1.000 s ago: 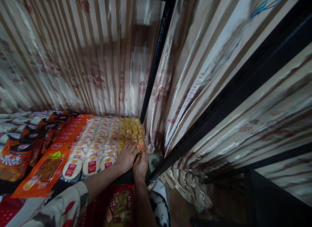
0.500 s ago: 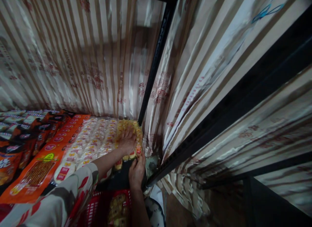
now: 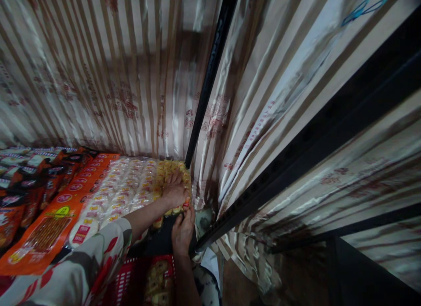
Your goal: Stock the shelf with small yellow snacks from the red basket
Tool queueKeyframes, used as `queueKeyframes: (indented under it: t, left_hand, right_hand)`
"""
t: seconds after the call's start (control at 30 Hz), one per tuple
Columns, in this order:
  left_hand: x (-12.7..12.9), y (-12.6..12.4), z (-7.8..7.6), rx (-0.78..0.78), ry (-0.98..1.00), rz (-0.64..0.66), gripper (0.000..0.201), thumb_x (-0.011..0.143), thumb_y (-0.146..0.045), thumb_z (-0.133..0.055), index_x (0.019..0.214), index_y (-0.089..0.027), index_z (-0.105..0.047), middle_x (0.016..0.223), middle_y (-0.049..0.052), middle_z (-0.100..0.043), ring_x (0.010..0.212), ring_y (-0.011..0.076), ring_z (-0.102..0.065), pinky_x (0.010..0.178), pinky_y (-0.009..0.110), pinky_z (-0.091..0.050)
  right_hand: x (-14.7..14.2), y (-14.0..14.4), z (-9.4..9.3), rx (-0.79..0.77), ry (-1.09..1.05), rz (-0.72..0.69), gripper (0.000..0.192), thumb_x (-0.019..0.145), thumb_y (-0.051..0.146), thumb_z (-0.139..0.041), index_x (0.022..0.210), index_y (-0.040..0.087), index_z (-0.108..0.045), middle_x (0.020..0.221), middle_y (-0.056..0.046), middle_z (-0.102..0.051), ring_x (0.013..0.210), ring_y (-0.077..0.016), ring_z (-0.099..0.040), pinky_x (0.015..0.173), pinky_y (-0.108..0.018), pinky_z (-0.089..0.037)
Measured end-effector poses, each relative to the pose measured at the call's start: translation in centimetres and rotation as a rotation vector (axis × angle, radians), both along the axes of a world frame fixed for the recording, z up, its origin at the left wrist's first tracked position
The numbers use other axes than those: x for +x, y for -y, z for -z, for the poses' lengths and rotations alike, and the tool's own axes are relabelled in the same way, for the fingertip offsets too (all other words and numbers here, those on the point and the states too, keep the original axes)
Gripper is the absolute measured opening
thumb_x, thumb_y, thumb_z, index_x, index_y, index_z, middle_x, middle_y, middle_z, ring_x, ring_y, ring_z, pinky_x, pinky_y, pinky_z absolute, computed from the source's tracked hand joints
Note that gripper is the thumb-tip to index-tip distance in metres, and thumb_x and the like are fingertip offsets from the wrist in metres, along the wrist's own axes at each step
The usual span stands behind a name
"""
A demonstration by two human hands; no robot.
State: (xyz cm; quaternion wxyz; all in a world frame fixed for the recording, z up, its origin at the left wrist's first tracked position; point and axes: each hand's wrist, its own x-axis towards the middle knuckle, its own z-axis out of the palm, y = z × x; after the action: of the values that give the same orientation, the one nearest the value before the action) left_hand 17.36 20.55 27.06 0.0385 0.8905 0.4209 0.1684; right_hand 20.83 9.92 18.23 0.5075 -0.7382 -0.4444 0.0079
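My left hand [image 3: 174,190] lies flat, fingers spread, on top of a row of yellow biscuit packs [image 3: 165,171] at the right end of a shelf. My right hand [image 3: 183,229] is just below it, its fingertips on the front edge of the same yellow packs near the shelf's front edge. Whether it grips a pack I cannot tell. Rows of clear packs with round white cakes [image 3: 123,190] lie directly left of the yellow ones.
Long orange snack packs [image 3: 52,218] and dark orange bags [image 3: 19,187] fill the shelf further left. A red basket [image 3: 148,279] with more packs sits below. A black shelf post [image 3: 207,82] and striped shiny curtains [image 3: 279,100] close in the right side.
My left hand has slid further back over the yellow packs, which moved deeper onto the shelf. My right hand stayed at their front edge.
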Motion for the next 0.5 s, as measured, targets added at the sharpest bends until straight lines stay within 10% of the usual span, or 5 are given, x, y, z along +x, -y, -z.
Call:
queueKeyframes:
  t: [0.5]
  left_hand:
    - [-0.4,-1.6,-0.1,0.023,-0.062,0.193,0.035,0.089,-0.035,-0.038,0.107,-0.019,-0.062,0.126,0.005,-0.057,0.132,0.0246,-0.030,0.112,0.050,-0.010]
  right_hand:
    - [0.0,0.0,0.4,0.028,0.025,0.017,0.033,0.085,0.017,-0.032,0.110,0.011,-0.053,0.120,-0.018,-0.054,0.112,-0.0226,-0.052,0.094,-0.037,-0.041]
